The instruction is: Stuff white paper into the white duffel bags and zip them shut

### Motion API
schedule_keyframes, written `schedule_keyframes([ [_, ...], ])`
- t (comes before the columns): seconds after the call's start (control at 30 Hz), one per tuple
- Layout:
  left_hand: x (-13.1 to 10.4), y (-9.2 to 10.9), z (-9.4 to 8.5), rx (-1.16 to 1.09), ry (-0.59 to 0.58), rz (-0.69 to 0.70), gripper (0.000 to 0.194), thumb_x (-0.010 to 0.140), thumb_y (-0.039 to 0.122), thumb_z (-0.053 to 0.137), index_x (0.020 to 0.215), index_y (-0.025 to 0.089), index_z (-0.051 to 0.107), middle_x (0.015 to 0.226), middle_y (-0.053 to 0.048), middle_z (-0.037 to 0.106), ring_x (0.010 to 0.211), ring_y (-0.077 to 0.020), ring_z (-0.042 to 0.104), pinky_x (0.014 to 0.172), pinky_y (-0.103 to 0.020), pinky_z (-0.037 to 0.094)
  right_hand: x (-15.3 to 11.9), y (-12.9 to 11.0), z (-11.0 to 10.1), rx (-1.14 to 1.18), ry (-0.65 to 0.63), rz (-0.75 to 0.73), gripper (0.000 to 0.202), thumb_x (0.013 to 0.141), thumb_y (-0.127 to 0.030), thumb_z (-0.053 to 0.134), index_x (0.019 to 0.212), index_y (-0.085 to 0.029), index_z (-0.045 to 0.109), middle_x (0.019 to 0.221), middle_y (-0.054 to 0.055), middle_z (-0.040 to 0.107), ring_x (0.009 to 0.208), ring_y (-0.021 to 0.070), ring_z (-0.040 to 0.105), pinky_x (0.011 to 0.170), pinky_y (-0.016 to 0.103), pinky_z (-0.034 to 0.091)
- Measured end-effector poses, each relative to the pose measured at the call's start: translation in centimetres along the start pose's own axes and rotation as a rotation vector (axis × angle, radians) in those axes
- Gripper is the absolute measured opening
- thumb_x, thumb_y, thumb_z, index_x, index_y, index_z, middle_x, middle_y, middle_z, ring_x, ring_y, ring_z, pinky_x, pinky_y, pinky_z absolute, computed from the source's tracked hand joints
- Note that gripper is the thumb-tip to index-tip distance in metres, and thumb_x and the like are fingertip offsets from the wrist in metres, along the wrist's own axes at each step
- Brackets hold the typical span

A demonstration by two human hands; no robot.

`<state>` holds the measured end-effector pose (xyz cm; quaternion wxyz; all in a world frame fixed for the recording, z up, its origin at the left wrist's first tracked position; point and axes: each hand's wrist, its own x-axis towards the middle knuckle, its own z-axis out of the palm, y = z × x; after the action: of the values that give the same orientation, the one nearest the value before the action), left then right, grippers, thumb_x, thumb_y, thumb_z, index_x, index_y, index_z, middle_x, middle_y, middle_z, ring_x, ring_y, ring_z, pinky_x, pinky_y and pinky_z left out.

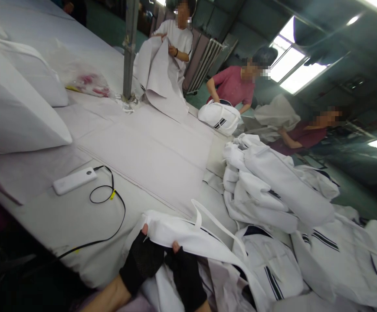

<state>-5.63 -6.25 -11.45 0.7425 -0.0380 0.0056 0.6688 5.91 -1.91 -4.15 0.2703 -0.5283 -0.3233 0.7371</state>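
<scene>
At the table's (103,225) edge, gloved hands grip a white bag (181,232).
Left hand (186,271) and right hand (145,255) pinch its rim, thumbs up, beside piled bags (266,186).

left hand (145,255) beside right hand (185,271), thumbs (145,229) uppermost, left forearm (108,297) slanting inward

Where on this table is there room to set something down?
Bare table shows between the power bank and the near edge, and between the cable and the held bag. The flat sheets are open too. The right side is crowded with bags.
</scene>
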Motion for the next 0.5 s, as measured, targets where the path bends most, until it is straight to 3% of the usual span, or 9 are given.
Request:
schedule_keyframes([
  [0.1,0.5,0.9,0.8,-0.078,0.091,-0.032,0.048,0.092,0.053,0.047,0.117,0.018,0.068,0.119,-0.003,0.069,0.125,-0.0161,0.053,0.115,-0.028,0.03,-1.2,-2.2,-0.3,-0.206,0.03,-0.108,0.039,0.078,-0.057,0.065,0.081,-0.018,0.06,0.075,0.003,0.064,0.066,0.0174,0.06,0.055,0.026,0.046],
  [0.2,1.1,1.9,2.0,-0.153,0.258,-0.084,0.036,0.091,0.042,0.055,0.104,0.013,0.071,0.1,-0.005,0.074,0.103,-0.0131,0.065,0.108,-0.023,0.037,-3.9,-4.2,-0.5,-0.782,0.163,-0.437,0.043,0.084,-0.054,0.058,0.06,-0.019,0.053,0.054,0.0,0.049,0.051,0.0139,0.047,0.051,0.027,0.039],
  [0.27,1.2,2.5,2.7,-0.136,0.318,-0.13,0.035,0.089,0.041,0.058,0.103,0.011,0.07,0.098,-0.006,0.074,0.099,-0.0136,0.066,0.105,-0.023,0.04,-5.0,-4.1,-0.5,-1.08,0.119,-0.595,0.031,0.086,-0.047,0.057,0.069,-0.021,0.063,0.064,0.002,0.06,0.062,0.017,0.056,0.06,0.028,0.045],
  [0.37,0.4,4.1,3.4,-0.022,0.304,-0.288,0.05,0.078,0.048,0.069,0.107,0.007,0.068,0.105,-0.011,0.072,0.104,-0.0189,0.065,0.1,-0.026,0.044,-4.1,-1.5,-0.8,-1.194,-0.078,-0.63,0.026,0.089,-0.034,0.05,0.102,-0.025,0.07,0.098,0.006,0.07,0.091,0.023,0.064,0.082,0.035,0.05],
  [0.43,-0.8,5.8,3.5,0.124,0.275,-0.391,0.056,0.076,0.052,0.07,0.109,0.007,0.067,0.106,-0.014,0.071,0.098,-0.0212,0.066,0.089,-0.029,0.05,-2.6,0.6,-1.3,-1.266,-0.014,-0.684,0.035,0.089,-0.031,0.042,0.109,-0.02,0.069,0.107,0.011,0.069,0.099,0.0275,0.064,0.086,0.042,0.05],
  [0.5,-2.2,7.8,3.6,0.349,0.298,-0.338,0.049,0.08,0.05,0.067,0.111,0.012,0.066,0.1,-0.012,0.072,0.084,-0.0193,0.067,0.072,-0.029,0.051,-1.5,1.7,-1.6,-1.364,0.085,-0.723,0.041,0.091,-0.03,0.035,0.108,-0.015,0.069,0.108,0.016,0.068,0.102,0.031,0.062,0.086,0.046,0.049],
])
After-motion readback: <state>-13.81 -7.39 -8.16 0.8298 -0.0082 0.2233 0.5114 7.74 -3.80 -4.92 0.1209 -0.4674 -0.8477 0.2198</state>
